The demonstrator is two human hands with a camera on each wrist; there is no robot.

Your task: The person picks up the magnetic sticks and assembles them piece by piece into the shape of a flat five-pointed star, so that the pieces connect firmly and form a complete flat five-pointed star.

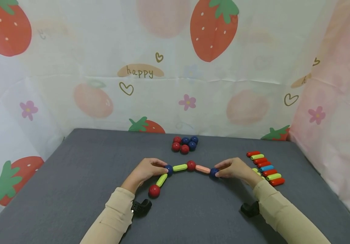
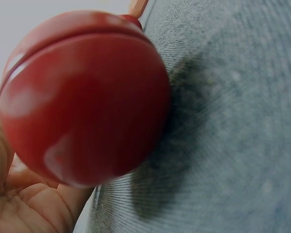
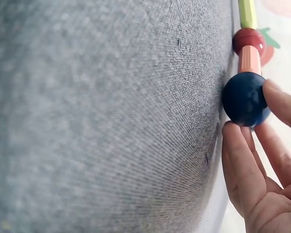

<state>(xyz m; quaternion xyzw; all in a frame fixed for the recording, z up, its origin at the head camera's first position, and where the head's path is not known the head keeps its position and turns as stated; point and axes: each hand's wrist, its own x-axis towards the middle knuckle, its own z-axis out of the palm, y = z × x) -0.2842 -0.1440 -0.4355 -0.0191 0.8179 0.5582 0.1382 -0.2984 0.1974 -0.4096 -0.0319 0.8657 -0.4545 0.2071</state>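
Observation:
A bent chain of balls and rods lies between my two hands. My left hand [image 1: 148, 169] pinches a blue ball [image 1: 169, 169] at the bend. From it one yellow-green rod [image 1: 161, 180] runs down to a red ball [image 1: 154, 191], which fills much of the left wrist view. Another yellow-green rod [image 1: 180, 167] leads right to a second red ball [image 1: 191, 165], then a salmon-pink rod [image 1: 202, 169] reaches the end blue ball [image 1: 214, 173]. Thumb and fingers of my right hand [image 1: 234, 168] hold that end ball, as the right wrist view also shows.
Several loose red balls [image 1: 176, 146] and blue balls [image 1: 192, 145] are grouped beyond the chain. Right of my right hand, red, yellow-green and blue rods [image 1: 266, 168] lie in a row, some partly hidden by the hand. A strawberry-print curtain [image 1: 162, 101] surrounds the grey table [image 1: 80, 162].

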